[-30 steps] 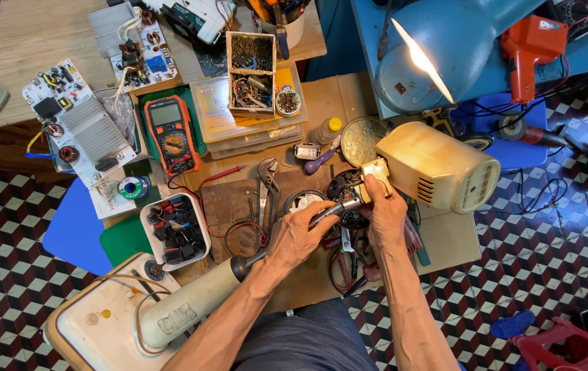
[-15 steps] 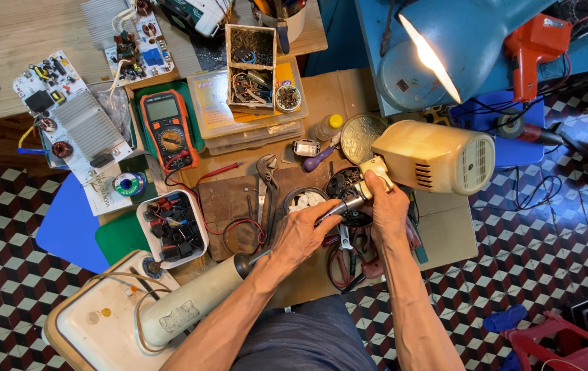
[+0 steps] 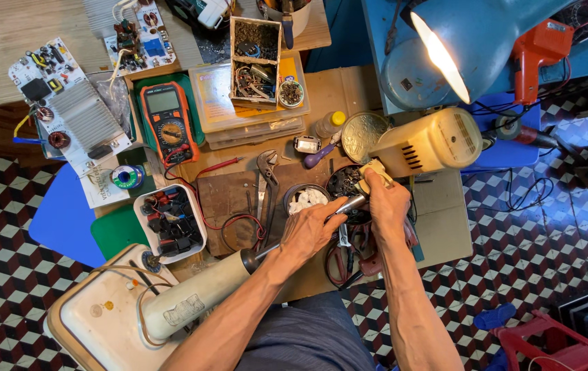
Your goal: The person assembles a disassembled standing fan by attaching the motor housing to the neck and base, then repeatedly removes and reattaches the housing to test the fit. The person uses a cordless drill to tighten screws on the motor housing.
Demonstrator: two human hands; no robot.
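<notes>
Here a cluttered wooden workbench (image 3: 321, 93) stands on checkered floor (image 3: 5, 268); a white tub (image 3: 170, 223) near its left edge holds dark parts; left hand (image 3: 311, 230) grips a metal tool (image 3: 349, 204), right hand (image 3: 387, 199) pinches a yellowed piece (image 3: 371, 170).

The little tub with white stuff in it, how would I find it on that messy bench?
Start at the big cream appliance under the blue lamp. Go left past the right hand to the spot just above the left hand. There sits a small round tub, beside grey pliers; it alone holds white bits.

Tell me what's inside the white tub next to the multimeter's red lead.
The white tub holds a heap of small black parts with some red ones mixed in. They cover its bottom, so anything lying underneath them is hidden.
</notes>
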